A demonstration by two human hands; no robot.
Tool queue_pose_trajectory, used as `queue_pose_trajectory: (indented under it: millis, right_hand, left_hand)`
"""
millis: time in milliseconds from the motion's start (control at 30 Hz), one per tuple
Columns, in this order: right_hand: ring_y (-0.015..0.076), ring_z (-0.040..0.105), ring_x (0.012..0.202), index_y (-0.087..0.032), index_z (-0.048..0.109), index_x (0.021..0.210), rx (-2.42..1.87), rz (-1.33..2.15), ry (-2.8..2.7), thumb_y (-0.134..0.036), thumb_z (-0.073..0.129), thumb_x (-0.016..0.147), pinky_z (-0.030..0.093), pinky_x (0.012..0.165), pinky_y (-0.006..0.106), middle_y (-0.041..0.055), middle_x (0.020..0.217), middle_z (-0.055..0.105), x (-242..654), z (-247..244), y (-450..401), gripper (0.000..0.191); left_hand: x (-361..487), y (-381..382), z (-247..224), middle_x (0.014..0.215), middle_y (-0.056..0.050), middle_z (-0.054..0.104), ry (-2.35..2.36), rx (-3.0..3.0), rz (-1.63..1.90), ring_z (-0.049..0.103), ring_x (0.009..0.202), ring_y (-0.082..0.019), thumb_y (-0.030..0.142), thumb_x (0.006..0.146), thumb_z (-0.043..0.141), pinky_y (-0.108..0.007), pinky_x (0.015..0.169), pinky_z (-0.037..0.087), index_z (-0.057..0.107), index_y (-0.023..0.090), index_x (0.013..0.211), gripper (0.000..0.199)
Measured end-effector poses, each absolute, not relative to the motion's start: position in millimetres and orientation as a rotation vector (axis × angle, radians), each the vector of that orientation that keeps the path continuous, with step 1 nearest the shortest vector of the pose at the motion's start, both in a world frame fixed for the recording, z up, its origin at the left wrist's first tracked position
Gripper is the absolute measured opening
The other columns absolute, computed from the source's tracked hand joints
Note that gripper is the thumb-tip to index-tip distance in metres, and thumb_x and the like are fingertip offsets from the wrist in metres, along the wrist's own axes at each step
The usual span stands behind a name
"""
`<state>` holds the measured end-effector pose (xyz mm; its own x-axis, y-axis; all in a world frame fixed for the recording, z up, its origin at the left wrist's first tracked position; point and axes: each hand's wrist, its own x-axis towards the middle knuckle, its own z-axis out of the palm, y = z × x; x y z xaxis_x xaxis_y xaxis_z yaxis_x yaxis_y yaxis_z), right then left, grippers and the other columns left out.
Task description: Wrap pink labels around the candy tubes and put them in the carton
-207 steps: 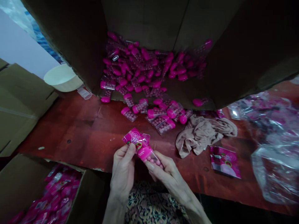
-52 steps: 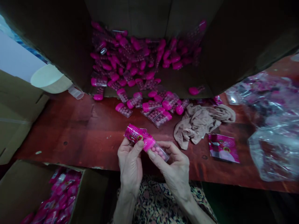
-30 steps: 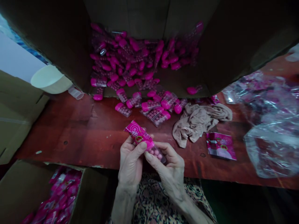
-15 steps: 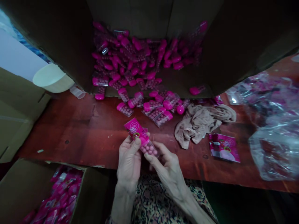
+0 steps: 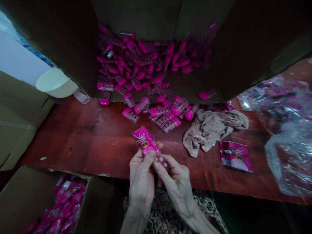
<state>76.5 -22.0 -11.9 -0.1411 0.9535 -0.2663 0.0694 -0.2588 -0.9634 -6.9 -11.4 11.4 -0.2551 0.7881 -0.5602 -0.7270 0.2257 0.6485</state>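
- Two bare hands work over a wooden surface [image 5: 73, 136] with a dark red finish, at its near edge.
- The left hand [image 5: 141, 175] grips a pink printed packet [image 5: 144, 140], its thumb pressed on the packet's lower part.
- The right hand [image 5: 176, 185] holds, narrowly between its fingertips [image 5: 156, 164], a clear tube of pink beads [image 5: 161, 160], which is partly hidden by those fingers.
- The tube's pink-capped end meets the packet just above the hands; whether it sits inside the packet cannot be told.
- Ahead, a cardboard box [image 5: 136, 16] lies open toward the person, a heap of capped tubes [image 5: 136, 65] piled inside it.
- More loose tubes [image 5: 161, 117] lie scattered on the surface just in front of the box.
- To the right rest a crumpled beige stocking [image 5: 209, 131], a flat printed packet [image 5: 236, 156] and a clear plastic bag [image 5: 290, 152] holding pink items.
- At lower left, a second carton [image 5: 24, 198] holds pink packets [image 5: 63, 201].
- Beyond the surface at left stands a white bowl [image 5: 56, 83], a small clear container [image 5: 81, 97] just beside it.
- Patterned clothing [image 5: 161, 204] shows below the hands.
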Motion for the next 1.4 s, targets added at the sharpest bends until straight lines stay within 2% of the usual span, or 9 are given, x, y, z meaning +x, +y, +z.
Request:
queue_pose_trajectory:
  millis: [133,267,433,667,833,1033,1100,1267,1400]
  right_hand:
    - [0.0048,0.040,0.036,-0.016,0.060,0.083,-1.255,1.669,-1.109,-0.039,0.055,0.083,0.030,0.036,0.017,-0.0051,0.053,0.049,78.3,-9.0,-15.0,0.023]
    - [0.0037,0.040,0.034,-0.016,0.060,0.083,-1.215,1.736,-1.037,-0.040,0.056,0.082,0.029,0.035,0.017,-0.0033,0.058,0.053,79.3,-5.3,-13.1,0.024]
    - [0.0052,0.040,0.037,-0.016,0.061,0.085,-1.321,1.609,-1.044,-0.039,0.057,0.082,0.032,0.036,0.017,-0.0041,0.053,0.051,78.1,-2.6,-19.8,0.023]
    - [0.0049,0.038,0.038,-0.016,0.061,0.089,-1.292,1.602,-1.085,-0.037,0.055,0.084,0.031,0.035,0.017,-0.0038,0.055,0.051,77.1,-7.5,-17.1,0.022]
    - [0.0048,0.038,0.037,-0.016,0.060,0.087,-1.314,1.554,-1.123,-0.036,0.054,0.084,0.030,0.035,0.016,-0.0050,0.050,0.047,75.7,-5.8,-20.6,0.021]
    - [0.0047,0.040,0.036,-0.017,0.061,0.091,-1.353,1.409,-1.177,-0.032,0.055,0.084,0.033,0.035,0.015,-0.0061,0.048,0.046,74.2,-4.6,-24.6,0.017]
    - [0.0040,0.039,0.037,-0.016,0.061,0.089,-1.320,1.481,-1.132,-0.033,0.056,0.084,0.032,0.035,0.014,-0.0063,0.048,0.046,75.6,-4.9,-19.9,0.018]
    - [-0.0001,0.033,0.034,-0.016,0.056,0.078,-1.084,1.922,-0.921,-0.038,0.055,0.085,0.023,0.032,0.013,-0.0039,0.058,0.053,79.5,-4.9,-9.4,0.023]
    - [0.0005,0.032,0.036,-0.015,0.055,0.077,-1.094,1.893,-0.914,-0.039,0.055,0.084,0.023,0.033,0.013,-0.0054,0.056,0.047,77.7,-2.0,-12.8,0.025]
  left_hand:
    - [-14.3,-12.2,15.0,0.086,-0.012,0.071,1.065,0.132,1.413,0.063,0.066,-0.016,0.034,0.075,0.063,-0.027,0.059,0.052,0.070,0.011,0.082,0.025]
    - [-12.7,-12.7,14.0,0.076,-0.009,0.071,1.107,0.170,1.445,0.062,0.063,-0.015,0.029,0.076,0.062,-0.025,0.055,0.051,0.071,0.013,0.082,0.020]
    - [-0.4,-16.2,7.9,0.068,-0.007,0.070,1.151,0.145,1.456,0.062,0.060,-0.014,0.031,0.077,0.061,-0.023,0.054,0.050,0.072,0.016,0.083,0.020]
    - [-10.1,-13.7,7.4,0.081,-0.011,0.072,1.042,0.155,1.484,0.065,0.068,-0.018,0.038,0.075,0.063,-0.028,0.059,0.052,0.072,0.014,0.080,0.026]
    - [-7.4,-12.8,9.0,0.080,-0.009,0.072,1.152,0.196,1.426,0.066,0.067,-0.016,0.028,0.074,0.065,-0.026,0.060,0.052,0.072,0.016,0.082,0.016]
    - [-0.5,-15.4,9.8,0.078,-0.009,0.072,1.174,0.159,1.418,0.067,0.069,-0.017,0.030,0.075,0.064,-0.027,0.063,0.053,0.072,0.016,0.080,0.017]
    - [-3.3,-14.3,9.3,0.079,-0.009,0.072,1.130,0.162,1.438,0.066,0.073,-0.018,0.032,0.075,0.064,-0.028,0.065,0.052,0.071,0.015,0.080,0.020]
    - [-14.5,-9.6,10.3,0.089,-0.012,0.072,1.096,0.221,1.452,0.066,0.078,-0.020,0.039,0.072,0.065,-0.027,0.064,0.052,0.070,0.013,0.080,0.028]
    - [-14.6,-9.6,13.7,0.090,-0.012,0.072,1.153,0.233,1.423,0.066,0.080,-0.019,0.035,0.071,0.067,-0.025,0.064,0.052,0.070,0.012,0.084,0.027]
